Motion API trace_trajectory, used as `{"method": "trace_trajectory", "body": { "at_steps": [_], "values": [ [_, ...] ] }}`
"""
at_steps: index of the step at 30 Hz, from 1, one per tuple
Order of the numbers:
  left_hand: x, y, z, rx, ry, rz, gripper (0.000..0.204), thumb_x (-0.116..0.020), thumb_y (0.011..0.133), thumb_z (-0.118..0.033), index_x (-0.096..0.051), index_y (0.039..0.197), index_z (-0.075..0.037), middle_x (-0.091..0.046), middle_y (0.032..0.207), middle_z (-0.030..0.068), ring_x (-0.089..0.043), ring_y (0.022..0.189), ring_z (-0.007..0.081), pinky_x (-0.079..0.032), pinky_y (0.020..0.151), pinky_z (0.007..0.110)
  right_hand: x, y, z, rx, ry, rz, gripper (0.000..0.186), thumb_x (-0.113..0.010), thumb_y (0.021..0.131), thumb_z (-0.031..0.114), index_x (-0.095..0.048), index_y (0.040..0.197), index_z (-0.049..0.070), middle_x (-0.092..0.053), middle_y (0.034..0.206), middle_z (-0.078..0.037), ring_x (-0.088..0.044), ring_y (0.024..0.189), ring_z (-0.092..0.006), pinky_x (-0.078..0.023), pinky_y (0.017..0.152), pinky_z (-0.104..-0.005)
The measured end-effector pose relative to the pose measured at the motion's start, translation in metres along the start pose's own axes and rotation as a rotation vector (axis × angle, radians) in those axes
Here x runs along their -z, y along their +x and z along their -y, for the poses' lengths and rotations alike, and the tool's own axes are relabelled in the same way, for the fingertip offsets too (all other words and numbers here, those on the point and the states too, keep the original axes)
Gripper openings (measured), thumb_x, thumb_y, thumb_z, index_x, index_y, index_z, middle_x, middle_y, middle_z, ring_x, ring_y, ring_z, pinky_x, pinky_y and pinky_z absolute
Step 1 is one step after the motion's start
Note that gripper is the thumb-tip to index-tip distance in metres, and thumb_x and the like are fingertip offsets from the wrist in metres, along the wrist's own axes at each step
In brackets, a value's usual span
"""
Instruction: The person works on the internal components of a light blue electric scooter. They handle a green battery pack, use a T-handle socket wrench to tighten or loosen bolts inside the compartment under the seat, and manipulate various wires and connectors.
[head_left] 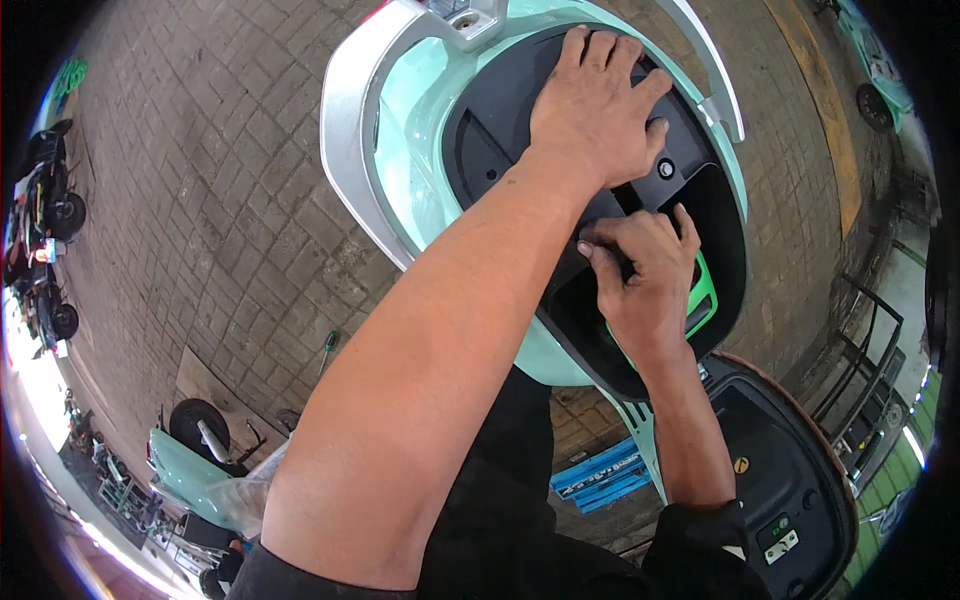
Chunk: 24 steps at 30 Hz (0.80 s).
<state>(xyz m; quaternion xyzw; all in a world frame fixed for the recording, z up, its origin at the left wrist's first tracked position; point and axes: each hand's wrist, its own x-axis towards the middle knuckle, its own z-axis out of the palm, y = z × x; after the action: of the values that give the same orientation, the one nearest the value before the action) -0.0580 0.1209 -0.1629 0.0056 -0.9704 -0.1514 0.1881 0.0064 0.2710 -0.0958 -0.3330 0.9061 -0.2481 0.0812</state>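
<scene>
A mint-green scooter body (405,140) with a silver grab rail (345,120) lies below me, its seat lifted. My left hand (600,105) presses flat, fingers spread, on the black plastic cover (490,130) inside the under-seat bay. My right hand (645,275) reaches into the dark opening just below it, fingers curled and pinching the black panel's edge. A bright green part (705,300) shows beside the right hand inside the bay. What the right fingertips grip is partly hidden.
The raised seat's black underside (780,470) is at lower right. A blue flat object (600,475) lies on the brick paving. A green-handled screwdriver (328,345) lies left. Another mint scooter (195,465) and motorcycles (45,220) stand at left; a black metal rack (865,360) at right.
</scene>
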Motion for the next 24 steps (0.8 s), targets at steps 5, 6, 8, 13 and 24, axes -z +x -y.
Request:
{"method": "trace_trajectory", "body": {
  "at_steps": [5, 6, 8, 13, 24],
  "values": [
    [0.0, 0.0, -0.001, -0.005, 0.004, 0.006, 0.049, -0.061, 0.093, -0.046, -0.063, 0.134, -0.019, -0.055, 0.137, 0.0126, -0.046, 0.131, 0.0337, -0.026, 0.117, 0.05, -0.008, -0.007, -0.008, -0.015, 0.115, 0.002, 0.017, -0.077, 0.079, 0.004, -0.078, 0.096, 0.009, -0.062, 0.094, -0.007, -0.062, 0.088, -0.0281, -0.041, 0.104, -0.056],
    [0.001, -0.001, -0.001, -0.005, 0.003, 0.006, 0.049, -0.061, 0.093, -0.046, -0.063, 0.134, -0.019, -0.055, 0.137, 0.0126, -0.046, 0.131, 0.0337, -0.026, 0.117, 0.05, -0.013, -0.01, -0.007, -0.117, 0.297, -0.036, 0.018, -0.077, 0.079, 0.004, -0.078, 0.096, 0.009, -0.062, 0.099, -0.008, -0.062, 0.088, -0.027, -0.04, 0.106, -0.0554],
    [0.003, 0.0, -0.001, -0.022, 0.032, -0.002, 0.048, -0.06, 0.094, -0.045, -0.063, 0.133, -0.018, -0.055, 0.137, 0.013, -0.045, 0.131, 0.0336, -0.026, 0.117, 0.051, -0.013, -0.012, -0.009, -0.221, 0.479, -0.076, 0.018, -0.078, 0.08, 0.004, -0.079, 0.097, 0.01, -0.062, 0.104, -0.009, -0.062, 0.088, -0.026, -0.04, 0.108, -0.0549],
    [0.001, -0.002, 0.003, -0.035, 0.042, -0.013, 0.046, -0.06, 0.094, -0.044, -0.063, 0.133, -0.019, -0.056, 0.136, 0.0136, -0.046, 0.131, 0.0332, -0.027, 0.116, 0.051, -0.01, -0.015, -0.02, 0.001, 0.258, -0.025, 0.019, -0.078, 0.08, 0.006, -0.079, 0.099, 0.01, -0.062, 0.115, -0.009, -0.064, 0.087, -0.0218, -0.038, 0.11, -0.0529],
    [0.005, -0.003, 0.01, -0.098, 0.057, -0.023, 0.046, -0.064, 0.093, -0.042, -0.063, 0.133, -0.018, -0.057, 0.132, 0.0119, -0.049, 0.126, 0.0345, -0.034, 0.11, 0.051, -0.023, -0.01, -0.031, 0.17, 0.127, -0.169, 0.018, -0.082, 0.073, 0.016, -0.073, 0.089, 0.013, -0.063, 0.107, -0.004, -0.064, 0.101, -0.0228, -0.039, 0.103, -0.0513]
  ]
}}
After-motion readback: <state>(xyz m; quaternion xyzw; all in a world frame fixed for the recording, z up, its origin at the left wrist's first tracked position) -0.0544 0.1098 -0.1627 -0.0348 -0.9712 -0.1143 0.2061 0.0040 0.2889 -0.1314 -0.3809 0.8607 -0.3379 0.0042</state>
